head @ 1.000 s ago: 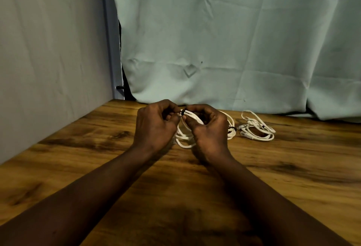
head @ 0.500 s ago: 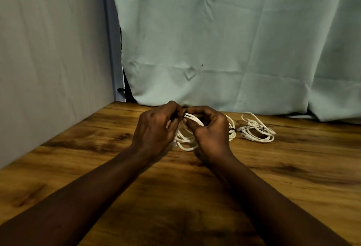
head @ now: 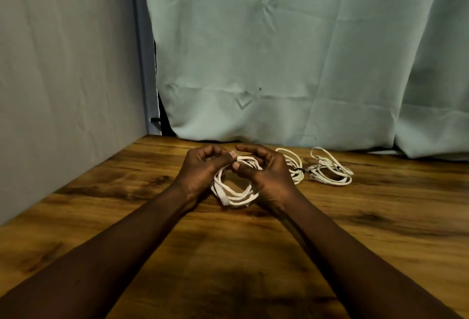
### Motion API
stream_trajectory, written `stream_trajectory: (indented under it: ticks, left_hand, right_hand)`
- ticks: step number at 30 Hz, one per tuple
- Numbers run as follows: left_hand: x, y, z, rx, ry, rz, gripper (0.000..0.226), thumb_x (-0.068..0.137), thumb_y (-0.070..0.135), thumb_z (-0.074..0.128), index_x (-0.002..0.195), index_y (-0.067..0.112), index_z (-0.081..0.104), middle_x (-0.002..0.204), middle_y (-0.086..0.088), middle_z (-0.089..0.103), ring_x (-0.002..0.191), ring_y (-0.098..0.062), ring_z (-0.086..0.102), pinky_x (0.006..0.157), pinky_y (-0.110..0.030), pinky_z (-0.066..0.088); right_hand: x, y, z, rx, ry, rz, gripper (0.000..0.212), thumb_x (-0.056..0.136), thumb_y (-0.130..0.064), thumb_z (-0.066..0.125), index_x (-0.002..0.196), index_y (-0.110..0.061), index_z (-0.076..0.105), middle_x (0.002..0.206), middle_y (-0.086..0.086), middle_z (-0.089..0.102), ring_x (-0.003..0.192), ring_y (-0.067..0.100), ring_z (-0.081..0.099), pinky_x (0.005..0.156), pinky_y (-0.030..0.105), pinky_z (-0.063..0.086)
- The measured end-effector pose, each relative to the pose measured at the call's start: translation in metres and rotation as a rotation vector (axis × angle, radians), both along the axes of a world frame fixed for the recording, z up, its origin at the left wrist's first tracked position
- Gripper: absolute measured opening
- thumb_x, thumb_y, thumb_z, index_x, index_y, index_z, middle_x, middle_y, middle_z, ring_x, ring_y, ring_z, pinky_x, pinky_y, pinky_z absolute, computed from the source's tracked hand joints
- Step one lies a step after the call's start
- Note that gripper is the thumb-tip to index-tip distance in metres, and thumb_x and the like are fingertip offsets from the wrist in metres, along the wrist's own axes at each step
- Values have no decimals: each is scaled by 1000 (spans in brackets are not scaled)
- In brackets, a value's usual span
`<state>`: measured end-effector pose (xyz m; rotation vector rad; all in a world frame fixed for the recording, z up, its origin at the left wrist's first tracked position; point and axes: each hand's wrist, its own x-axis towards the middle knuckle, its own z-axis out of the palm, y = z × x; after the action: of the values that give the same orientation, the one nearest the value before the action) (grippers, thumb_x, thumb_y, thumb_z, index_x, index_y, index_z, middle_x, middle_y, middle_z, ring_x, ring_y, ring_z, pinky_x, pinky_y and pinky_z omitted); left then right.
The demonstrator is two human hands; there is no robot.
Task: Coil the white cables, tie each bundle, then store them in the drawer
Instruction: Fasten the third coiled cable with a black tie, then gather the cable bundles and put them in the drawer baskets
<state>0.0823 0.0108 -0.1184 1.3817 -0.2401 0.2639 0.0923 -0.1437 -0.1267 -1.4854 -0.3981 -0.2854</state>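
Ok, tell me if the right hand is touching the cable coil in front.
Touching. Head view: the right hand pinches the top of the cable coil.

Held coil [head: 234, 193]: the top arc is covered by the fingers [head: 215, 152] of both hands. Whether a tie sits there cannot be told.
Left hand [head: 200, 170]: palm side is out of sight.
Right hand [head: 270, 175]: palm side is out of sight.
Second bundle [head: 294, 166]: the left part is hidden behind the right hand.
Third bundle [head: 330, 171]: plug ends are too small to identify.
Forearms: cut off at the bottom edge.
Worktop [head: 380, 230]: runs past the bottom and right edges.
Curtain gap [head: 162, 126]: dark, contents unreadable.
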Motion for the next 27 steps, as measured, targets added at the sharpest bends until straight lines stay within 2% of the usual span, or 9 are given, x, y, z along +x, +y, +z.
stream_trajectory:
  ticks: [2, 5, 7, 11, 13, 17, 21, 24, 27]
  left_hand:
    - [1, -3, -4, 28, -20, 56, 20, 92, 18, 73, 78, 5, 67, 67, -10, 70, 56, -15, 63, 61, -29, 53]
    - [2, 0, -7, 84, -56, 69, 41, 94, 50, 65, 89, 11, 73, 85, -15, 75, 76, -26, 69, 78, -46, 57]
    - [0, 2, -9, 272, -139, 143, 52, 90, 69, 57, 94, 20, 72, 88, -9, 76, 84, -30, 71, 85, -53, 58]
    - [-11, -3, -5, 648, -405, 284, 26, 99, 51, 54, 98, 28, 65, 89, 5, 69, 83, -12, 65, 75, -40, 55]
    - [-17, -13, 0, 743, -534, 288, 21, 99, 47, 55, 106, 29, 64, 103, 9, 65, 95, -10, 61, 81, -37, 53]
    - [-11, -39, 4, 985, -699, 227, 32, 92, 38, 61, 122, 28, 57, 124, 3, 54, 115, -19, 52, 91, -38, 48]
    - [8, -76, 1, 1235, -585, 105, 62, 83, 32, 65, 141, 36, 43, 160, -6, 29, 144, -33, 33, 111, -52, 40]
    - [25, -96, -15, 1332, -429, 87, 66, 87, 44, 66, 147, 38, 39, 169, -13, 9, 154, -38, 16, 117, -55, 31]
    - [34, -96, -22, 1301, -330, 86, 61, 90, 50, 67, 145, 33, 47, 167, -17, 12, 146, -43, 33, 116, -50, 36]
  right_hand:
    - [-4, 4, 3, -155, -58, -33, 29, 82, -4, 80, 110, -13, 77, 106, 3, 79, 103, 22, 74, 97, 52, 57]
    - [-18, -7, 14, -342, -122, -157, 20, 86, -16, 79, 105, -22, 78, 99, -8, 79, 94, 9, 74, 92, 43, 59]
    - [-31, -26, 22, -480, -171, -283, 21, 89, -20, 76, 110, -26, 76, 102, -12, 78, 93, 3, 72, 90, 31, 57]
    - [-74, -72, 16, -339, -128, -419, 21, 92, -7, 72, 110, -16, 73, 99, -5, 77, 78, 3, 73, 71, 22, 57]
    - [-93, -92, 7, -142, -28, -469, 19, 94, -3, 70, 109, -14, 73, 97, 6, 77, 66, 15, 74, 58, 28, 59]
    - [-100, -119, -17, 59, 134, -607, 23, 78, -25, 77, 100, -18, 77, 97, 15, 78, 92, 40, 75, 84, 65, 58]
    - [-80, -131, -34, -16, 171, -748, 35, 69, -42, 68, 99, -28, 77, 93, 4, 79, 90, 32, 76, 83, 60, 60]
    - [-64, -142, -44, -146, 130, -795, 35, 71, -49, 62, 102, -38, 75, 94, -6, 79, 91, 22, 76, 85, 52, 60]
    - [-75, -131, -32, -215, 123, -844, 38, 74, -50, 60, 105, -32, 74, 94, -7, 79, 91, 17, 75, 86, 47, 60]
